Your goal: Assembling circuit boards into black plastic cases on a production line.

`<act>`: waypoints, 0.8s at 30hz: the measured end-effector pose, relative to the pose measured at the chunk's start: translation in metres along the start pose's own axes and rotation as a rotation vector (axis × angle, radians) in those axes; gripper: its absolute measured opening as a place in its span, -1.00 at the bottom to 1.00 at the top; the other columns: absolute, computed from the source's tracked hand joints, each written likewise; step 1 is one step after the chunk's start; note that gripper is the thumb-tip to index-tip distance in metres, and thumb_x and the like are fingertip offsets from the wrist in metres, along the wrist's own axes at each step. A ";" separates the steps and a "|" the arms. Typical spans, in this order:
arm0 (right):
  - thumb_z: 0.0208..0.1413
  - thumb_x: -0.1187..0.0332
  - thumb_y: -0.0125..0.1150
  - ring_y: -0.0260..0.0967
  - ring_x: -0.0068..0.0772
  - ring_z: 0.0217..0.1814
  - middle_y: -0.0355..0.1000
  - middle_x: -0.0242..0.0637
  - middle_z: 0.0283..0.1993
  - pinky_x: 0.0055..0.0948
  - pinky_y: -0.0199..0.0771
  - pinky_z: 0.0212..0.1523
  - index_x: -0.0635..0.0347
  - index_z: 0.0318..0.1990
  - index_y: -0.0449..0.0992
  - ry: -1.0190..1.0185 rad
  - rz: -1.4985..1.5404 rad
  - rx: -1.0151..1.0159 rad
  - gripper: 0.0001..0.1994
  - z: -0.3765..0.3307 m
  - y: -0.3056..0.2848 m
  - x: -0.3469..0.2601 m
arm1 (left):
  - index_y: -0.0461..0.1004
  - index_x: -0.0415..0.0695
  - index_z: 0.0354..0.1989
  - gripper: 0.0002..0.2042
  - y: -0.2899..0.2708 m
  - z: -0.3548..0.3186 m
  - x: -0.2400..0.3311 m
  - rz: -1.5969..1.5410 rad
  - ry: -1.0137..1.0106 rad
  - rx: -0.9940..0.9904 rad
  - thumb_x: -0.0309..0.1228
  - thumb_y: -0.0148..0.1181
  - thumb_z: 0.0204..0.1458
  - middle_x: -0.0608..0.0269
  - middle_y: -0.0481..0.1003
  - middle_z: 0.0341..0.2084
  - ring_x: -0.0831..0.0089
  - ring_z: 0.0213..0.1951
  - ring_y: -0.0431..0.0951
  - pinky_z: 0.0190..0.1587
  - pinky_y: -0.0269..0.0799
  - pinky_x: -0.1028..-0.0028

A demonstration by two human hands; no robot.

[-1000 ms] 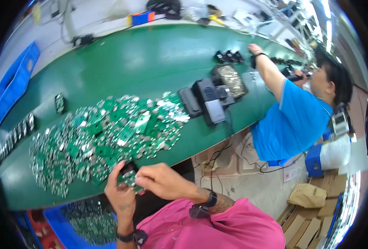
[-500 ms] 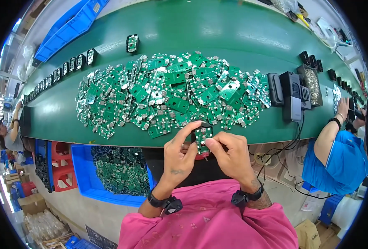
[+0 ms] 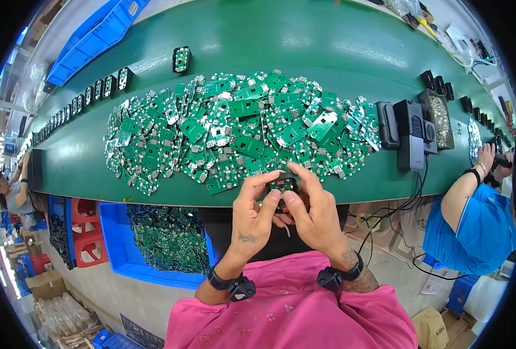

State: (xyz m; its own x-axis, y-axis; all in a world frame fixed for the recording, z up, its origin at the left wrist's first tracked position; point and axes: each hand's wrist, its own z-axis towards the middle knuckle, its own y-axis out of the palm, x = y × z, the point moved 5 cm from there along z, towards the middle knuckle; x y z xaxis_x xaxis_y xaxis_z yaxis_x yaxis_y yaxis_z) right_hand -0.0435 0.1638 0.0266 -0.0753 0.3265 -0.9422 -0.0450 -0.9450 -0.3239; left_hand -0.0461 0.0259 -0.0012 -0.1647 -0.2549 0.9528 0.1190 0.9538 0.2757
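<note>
At the table's near edge, both my hands grip a small black plastic case with a green circuit board in it. My left hand wraps its left side, thumb pressing on the board. From the other side my right hand holds it, its thumb beside the left one and its fingers curled around the far side. My thumbs and fingers hide much of the case. Just beyond lies a wide heap of loose green circuit boards. Farther off, one black case with a board stands alone.
Filled black cases line the green table at left. Black-and-grey devices and a box of small metal parts stand right. Below is a blue bin of boards. A co-worker's arm is at right.
My right hand has shifted left and closed around the case, its thumb now beside the left thumb. The case has tilted, and less of its board shows.
</note>
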 end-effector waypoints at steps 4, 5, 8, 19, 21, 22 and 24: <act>0.23 0.46 0.10 0.46 -0.32 -0.40 0.49 -0.14 -0.32 -0.41 0.46 -0.33 0.25 0.22 0.36 0.014 0.121 -0.082 -0.61 0.001 0.004 0.000 | 0.33 -0.24 0.13 -0.72 0.005 -0.002 0.001 0.064 0.077 0.016 -0.49 0.02 0.27 0.04 0.54 -0.16 0.48 -0.43 0.63 -0.55 0.54 0.60; 0.24 0.48 0.07 0.46 -0.34 -0.36 0.50 -0.15 -0.28 -0.43 0.47 -0.28 0.24 0.24 0.36 -0.040 0.142 -0.086 -0.60 0.001 0.004 0.000 | 0.34 -0.24 0.12 -0.73 0.006 -0.004 0.002 0.109 0.134 0.039 -0.50 0.02 0.27 0.05 0.55 -0.18 0.49 -0.45 0.63 -0.55 0.54 0.59; 0.27 0.45 0.03 0.26 -0.64 -0.46 0.40 -0.38 -0.41 -0.56 0.32 -0.42 0.20 0.24 0.36 -0.027 0.225 -0.070 -0.62 0.002 0.014 0.013 | 0.37 -0.24 0.09 -0.75 0.005 -0.001 0.004 0.149 0.193 0.080 -0.51 0.02 0.26 0.05 0.56 -0.22 0.50 -0.47 0.63 -0.55 0.54 0.58; 0.16 0.45 0.20 0.36 -0.43 -0.52 0.44 -0.26 -0.46 -0.46 0.36 -0.45 0.15 0.27 0.36 -0.142 -0.126 -0.341 -0.51 0.050 0.025 -0.036 | 0.40 -0.18 0.11 -0.73 -0.044 0.020 0.047 0.240 0.174 0.177 -0.50 0.00 0.26 0.09 0.54 -0.18 0.46 -0.46 0.63 -0.56 0.55 0.56; 0.15 0.45 0.21 0.37 -0.45 -0.52 0.46 -0.28 -0.45 -0.46 0.37 -0.45 0.20 0.28 0.33 -0.109 -0.083 -0.290 -0.49 0.047 0.025 -0.038 | 0.40 -0.17 0.11 -0.73 -0.071 0.041 0.073 0.290 0.220 0.249 -0.47 -0.03 0.27 0.10 0.50 -0.16 0.46 -0.45 0.60 -0.53 0.58 0.55; 0.13 0.46 0.23 0.38 -0.48 -0.52 0.49 -0.29 -0.44 -0.50 0.37 -0.46 0.26 0.23 0.38 -0.179 -0.079 -0.245 -0.53 0.044 0.021 -0.039 | 0.40 -0.16 0.11 -0.73 -0.089 0.055 0.087 0.304 0.236 0.259 -0.47 -0.05 0.27 0.12 0.48 -0.17 0.45 -0.45 0.59 -0.52 0.59 0.54; 0.13 0.46 0.23 0.38 -0.51 -0.52 0.49 -0.29 -0.43 -0.52 0.36 -0.46 0.27 0.17 0.43 -0.177 -0.087 -0.275 -0.58 0.033 0.022 -0.025 | 0.40 -0.15 0.10 -0.72 -0.138 0.093 0.109 0.341 0.199 0.280 -0.47 -0.09 0.27 0.16 0.45 -0.19 0.43 -0.46 0.57 -0.52 0.61 0.52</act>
State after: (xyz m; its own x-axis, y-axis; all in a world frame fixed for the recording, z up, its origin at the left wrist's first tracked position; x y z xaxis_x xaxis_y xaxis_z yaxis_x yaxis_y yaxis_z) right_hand -0.0754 0.1359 0.0455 -0.2555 0.3818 -0.8882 0.2102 -0.8748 -0.4365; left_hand -0.1720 -0.1193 0.0531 0.0321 0.0804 0.9963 -0.1389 0.9874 -0.0752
